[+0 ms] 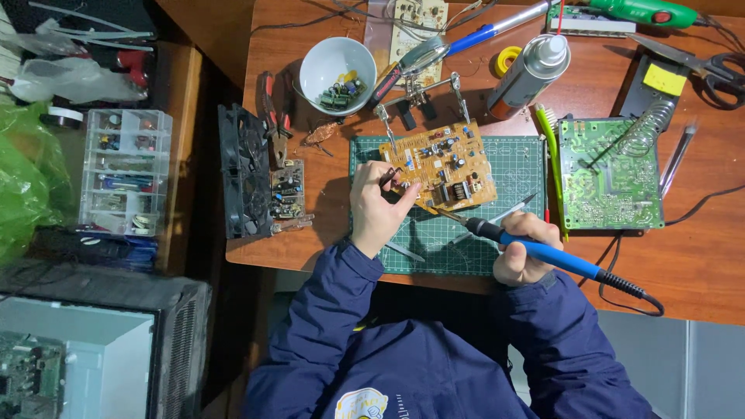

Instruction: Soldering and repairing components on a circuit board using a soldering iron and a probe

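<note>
My left hand (376, 208) pinches a thin dark tool, likely tweezers (387, 179), at the near left edge of a tan circuit board (442, 164) lying on a green cutting mat (512, 174). My right hand (524, 250) grips a blue-handled soldering iron (543, 252); its tip (444, 212) touches the board's near edge. A clip stand with a magnifier (423, 58) holds the board from behind.
A white bowl (326, 58) of small parts, pliers (273, 116), a black fan (242, 171) and a small board (288, 190) lie left. A spray can (528, 76), a green circuit board (609, 174), an iron stand (652, 124) and scissors (706, 66) sit right. A parts drawer box (124, 171) stands far left.
</note>
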